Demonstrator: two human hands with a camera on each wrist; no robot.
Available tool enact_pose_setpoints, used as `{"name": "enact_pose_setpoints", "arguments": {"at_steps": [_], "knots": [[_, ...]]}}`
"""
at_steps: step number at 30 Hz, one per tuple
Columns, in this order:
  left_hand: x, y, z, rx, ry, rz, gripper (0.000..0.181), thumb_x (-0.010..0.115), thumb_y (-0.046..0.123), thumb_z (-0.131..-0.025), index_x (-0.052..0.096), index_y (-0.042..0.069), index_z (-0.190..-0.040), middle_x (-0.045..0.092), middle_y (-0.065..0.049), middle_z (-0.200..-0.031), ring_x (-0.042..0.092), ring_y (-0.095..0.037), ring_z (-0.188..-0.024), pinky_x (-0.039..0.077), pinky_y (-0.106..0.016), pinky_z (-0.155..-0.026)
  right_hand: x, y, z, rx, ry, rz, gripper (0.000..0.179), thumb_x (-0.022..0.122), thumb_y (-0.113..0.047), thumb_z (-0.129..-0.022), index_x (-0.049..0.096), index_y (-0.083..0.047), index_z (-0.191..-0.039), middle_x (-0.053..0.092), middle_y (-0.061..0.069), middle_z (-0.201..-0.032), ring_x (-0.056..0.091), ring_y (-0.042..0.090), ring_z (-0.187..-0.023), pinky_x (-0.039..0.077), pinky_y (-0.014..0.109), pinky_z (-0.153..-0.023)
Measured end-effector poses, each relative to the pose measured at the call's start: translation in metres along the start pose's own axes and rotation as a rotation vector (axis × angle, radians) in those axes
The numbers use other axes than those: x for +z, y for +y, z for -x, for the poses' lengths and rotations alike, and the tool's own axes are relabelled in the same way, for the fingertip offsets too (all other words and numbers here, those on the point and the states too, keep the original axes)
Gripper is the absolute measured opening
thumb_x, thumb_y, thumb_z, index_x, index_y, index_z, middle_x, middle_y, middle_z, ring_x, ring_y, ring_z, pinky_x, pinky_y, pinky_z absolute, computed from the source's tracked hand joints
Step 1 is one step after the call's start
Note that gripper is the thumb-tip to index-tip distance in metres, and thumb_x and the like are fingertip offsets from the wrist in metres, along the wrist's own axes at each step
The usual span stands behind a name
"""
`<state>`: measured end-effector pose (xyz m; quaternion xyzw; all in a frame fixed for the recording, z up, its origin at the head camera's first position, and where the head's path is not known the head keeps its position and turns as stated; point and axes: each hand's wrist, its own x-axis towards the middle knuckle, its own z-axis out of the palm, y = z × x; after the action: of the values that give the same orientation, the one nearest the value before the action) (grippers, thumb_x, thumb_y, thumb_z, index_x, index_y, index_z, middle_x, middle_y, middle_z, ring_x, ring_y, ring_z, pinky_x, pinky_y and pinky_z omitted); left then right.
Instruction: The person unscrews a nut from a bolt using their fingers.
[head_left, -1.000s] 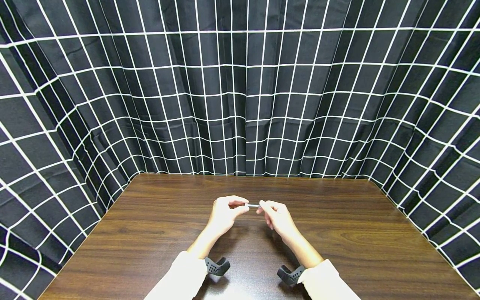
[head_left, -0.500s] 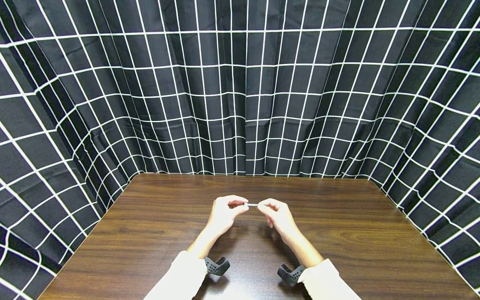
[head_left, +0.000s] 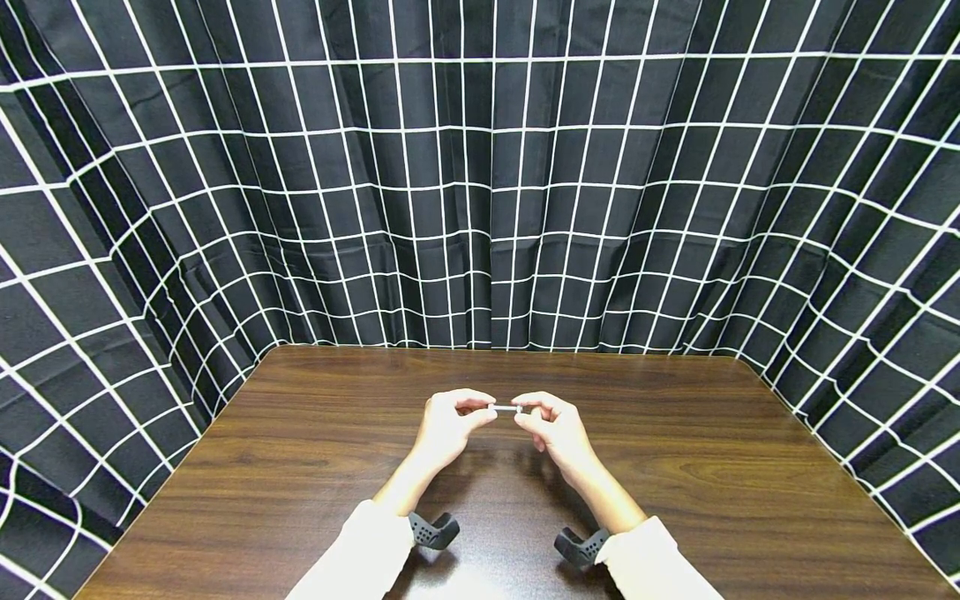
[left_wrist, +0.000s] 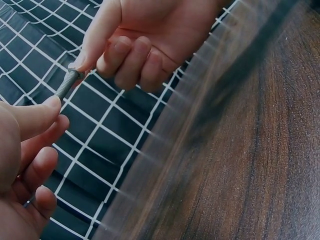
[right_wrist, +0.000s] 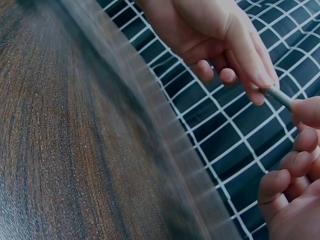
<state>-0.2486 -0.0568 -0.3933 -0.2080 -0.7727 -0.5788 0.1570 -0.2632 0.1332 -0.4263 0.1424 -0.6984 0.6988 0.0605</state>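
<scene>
A small metal bolt [head_left: 506, 408] is held level between my two hands above the table. My left hand [head_left: 448, 427] pinches its left end between thumb and forefinger, covering that end. In the left wrist view the threaded shank [left_wrist: 65, 86] shows bare between the hands, with a nut [left_wrist: 75, 72] at its far end. My right hand [head_left: 553, 429] has thumb and forefinger on either side of that nut, the thumb tip right on it. The other fingers of the right hand [right_wrist: 295, 185] curl loosely below.
A brown wood-grain table [head_left: 300, 467] lies under both hands. Black curtains with a white grid [head_left: 487, 208] stand around its back and sides. Dark wrist mounts [head_left: 435, 532] jut inward from both sleeves.
The right fingers shift about the bolt's right end; thumb and forefinger now stand a little wider apart, and the nut shows between them. The left hand keeps its place.
</scene>
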Motion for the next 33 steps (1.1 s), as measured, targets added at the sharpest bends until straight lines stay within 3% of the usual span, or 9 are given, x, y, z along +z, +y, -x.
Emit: {"name": "enact_pose_setpoints", "arguments": {"at_steps": [4,10,13,17,24,33], "knots": [[0.001,-0.005,-0.001,-0.01,0.0,0.0,0.015,0.074,-0.004,-0.08,0.072,-0.005,-0.094,0.072,-0.014,-0.085,0.067,-0.026,-0.075,0.048,-0.022,-0.064,0.0,0.001,0.0,-0.015,-0.005,0.003,0.028,0.067,0.007,-0.083,0.062,0.013,-0.109,0.045,-0.005,-0.055,0.038,0.006,-0.044,0.032,0.021,-0.045],[0.009,-0.036,-0.007,-0.009,0.018,-0.028,0.016,0.076,-0.001,-0.078,0.073,-0.001,-0.094,0.073,-0.01,-0.085,0.068,-0.025,-0.076,0.049,-0.026,-0.065,0.0,0.0,0.0,-0.018,-0.005,0.009,0.028,0.066,0.009,-0.082,0.062,0.013,-0.11,0.044,-0.005,-0.055,0.038,0.006,-0.045,0.033,0.021,-0.045],[0.009,-0.043,-0.008,-0.005,0.02,-0.016,0.016,0.078,0.003,-0.078,0.074,0.002,-0.094,0.073,-0.006,-0.085,0.068,-0.022,-0.077,0.049,-0.026,-0.065,0.0,0.0,0.0,-0.009,-0.006,0.005,0.029,0.066,0.01,-0.082,0.061,0.013,-0.11,0.045,-0.005,-0.056,0.038,0.006,-0.045,0.033,0.021,-0.045],[0.008,-0.046,-0.009,-0.003,0.006,0.005,0.017,0.079,0.008,-0.079,0.075,0.005,-0.095,0.073,-0.001,-0.086,0.067,-0.017,-0.077,0.049,-0.025,-0.066,0.0,0.0,0.0,-0.005,-0.002,0.005,0.028,0.066,0.01,-0.082,0.062,0.013,-0.11,0.045,-0.005,-0.056,0.038,0.006,-0.045,0.033,0.021,-0.045],[0.007,-0.043,-0.008,-0.013,0.002,-0.039,0.014,0.079,0.009,-0.08,0.076,0.01,-0.093,0.073,0.002,-0.084,0.066,-0.01,-0.074,0.049,-0.025,-0.066,0.0,0.0,0.0,-0.018,-0.017,0.0,0.029,0.065,0.01,-0.082,0.061,0.014,-0.11,0.044,-0.005,-0.055,0.038,0.006,-0.045,0.033,0.021,-0.046],[0.006,-0.044,-0.007,-0.001,0.001,-0.033,0.014,0.079,0.012,-0.08,0.076,0.011,-0.093,0.073,0.003,-0.084,0.065,-0.01,-0.073,0.049,-0.025,-0.065,0.0,-0.002,0.001,-0.031,-0.02,-0.012,0.028,0.065,0.01,-0.083,0.059,0.017,-0.109,0.045,-0.006,-0.055,0.038,0.006,-0.045,0.032,0.021,-0.045]]}}
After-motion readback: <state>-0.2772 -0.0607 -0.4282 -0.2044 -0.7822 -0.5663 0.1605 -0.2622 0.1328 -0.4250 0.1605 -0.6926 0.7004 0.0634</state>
